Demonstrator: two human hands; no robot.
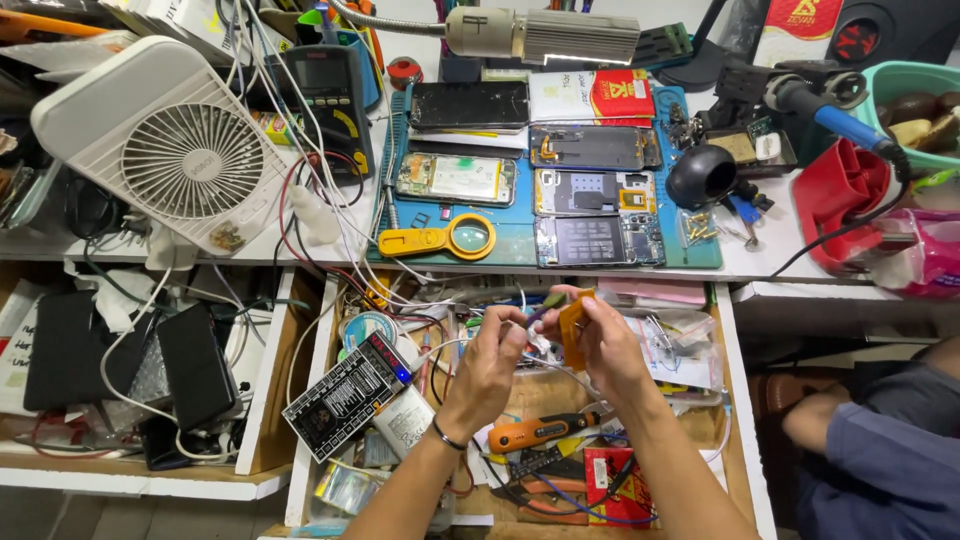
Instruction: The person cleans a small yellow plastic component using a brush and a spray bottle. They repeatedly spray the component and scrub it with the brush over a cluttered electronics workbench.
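My left hand point(492, 365) and my right hand point(608, 345) are raised together over an open drawer point(735, 400) full of tools and cables. The right hand grips a small roll of amber tape point(572, 328). The left hand pinches a thin green-tipped tool point(545, 303) that points toward the tape. A dark band circles my left wrist. On the blue work mat point(515, 240) above lie several opened phones point(594, 190), none touched by either hand.
A white desk fan point(170, 145) leans at the left beside a multimeter point(325, 95). A yellow magnifier point(455, 238) lies on the mat. An orange-handled screwdriver point(535, 432) and pliers sit in the drawer. A soldering iron point(835, 115) and red stand are at right. A lamp point(540, 35) hangs overhead.
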